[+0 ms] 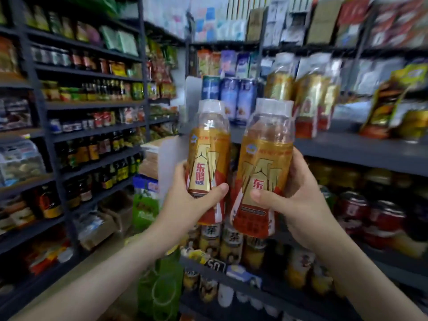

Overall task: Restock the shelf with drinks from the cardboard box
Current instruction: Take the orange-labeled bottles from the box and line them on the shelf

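The left hand (196, 205) grips the left bottle (209, 158) and the right hand (298, 200) the right bottle (264, 167), fingers (298, 164) curled round each, held up before the shelf (352, 148). Placing seems next: stand both upright beside the matching bottles (308, 96).
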`<state>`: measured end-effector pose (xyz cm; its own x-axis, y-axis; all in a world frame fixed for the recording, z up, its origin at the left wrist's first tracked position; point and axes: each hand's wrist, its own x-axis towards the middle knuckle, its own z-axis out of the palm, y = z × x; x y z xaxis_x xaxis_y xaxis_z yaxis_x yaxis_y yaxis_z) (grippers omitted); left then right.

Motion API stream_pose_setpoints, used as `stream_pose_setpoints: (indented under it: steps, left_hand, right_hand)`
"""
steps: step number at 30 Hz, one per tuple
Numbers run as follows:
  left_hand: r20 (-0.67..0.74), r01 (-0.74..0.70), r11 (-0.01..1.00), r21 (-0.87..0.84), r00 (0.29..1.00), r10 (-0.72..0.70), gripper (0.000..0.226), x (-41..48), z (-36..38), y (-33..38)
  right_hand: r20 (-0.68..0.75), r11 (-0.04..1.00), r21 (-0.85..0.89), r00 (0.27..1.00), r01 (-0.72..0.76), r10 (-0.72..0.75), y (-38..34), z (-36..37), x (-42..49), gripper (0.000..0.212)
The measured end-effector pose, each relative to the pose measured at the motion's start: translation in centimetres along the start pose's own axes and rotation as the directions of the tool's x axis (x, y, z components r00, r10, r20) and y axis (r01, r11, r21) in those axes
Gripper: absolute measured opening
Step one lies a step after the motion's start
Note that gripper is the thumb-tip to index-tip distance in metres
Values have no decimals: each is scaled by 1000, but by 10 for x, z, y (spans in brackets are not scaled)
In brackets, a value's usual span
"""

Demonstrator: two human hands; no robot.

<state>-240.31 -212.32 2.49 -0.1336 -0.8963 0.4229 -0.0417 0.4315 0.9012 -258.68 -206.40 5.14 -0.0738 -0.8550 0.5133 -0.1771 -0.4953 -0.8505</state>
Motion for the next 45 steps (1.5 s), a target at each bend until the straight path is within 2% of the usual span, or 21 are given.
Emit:
stream_pose_setpoints:
  steps: [2,4,6,8,11,14,20,22,25,28,33,38,40,45]
  left_hand:
    - [-36,-61,997,-41,998,59,62,4,46,20]
    - [-56,-101,994,-50,994,99,63,10,84,36]
    - [-72,-149,989,-15,986,148,66,18,114,52]
    - [-88,-200,978,53,975,205,68,26,135,65]
    - [-112,-246,966,85,961,255,71,42,155,79]
    - [-129,-272,959,78,951,280,71,61,166,88]
    - [-145,-316,944,92,934,327,78,96,173,84]
    - [-138,-328,940,92,931,339,77,107,171,80]
    - [-121,-329,942,60,935,334,80,122,170,74]
    - [-128,-333,943,20,934,333,81,135,169,70]
    - [-126,-334,942,-29,936,328,75,146,170,64]
    - [-119,-329,944,-17,938,325,73,148,174,58]
    - [-123,-318,948,-21,942,313,73,148,176,57]
    - [-119,-298,954,-21,948,294,72,151,183,60]
  right_hand:
    - [-39,999,-5,998,46,-46,-20,-52,-4,101]
    - [-82,996,-15,993,84,-85,-35,-100,-3,97]
    - [-129,994,-16,985,112,-113,-47,-139,4,90]
    - [-176,992,-4,977,123,-122,-52,-169,20,93]
    - [-250,990,65,962,125,-106,-50,-203,52,89]
    - [-290,992,110,956,65,-31,-40,-227,88,85]
    - [-273,991,84,953,-108,127,-12,-242,151,97]
    - [-249,987,-11,956,-162,154,-6,-245,169,95]
    - [-171,949,-212,965,-234,200,-3,-251,191,80]
    - [-158,918,-281,957,-281,244,3,-258,211,80]
    - [-155,886,-348,951,-307,269,20,-267,237,73]
    - [-155,844,-442,953,-303,261,33,-265,255,46]
    - [-168,841,-443,951,-310,261,38,-265,264,41]
    - [-166,845,-442,953,-303,254,55,-269,281,58]
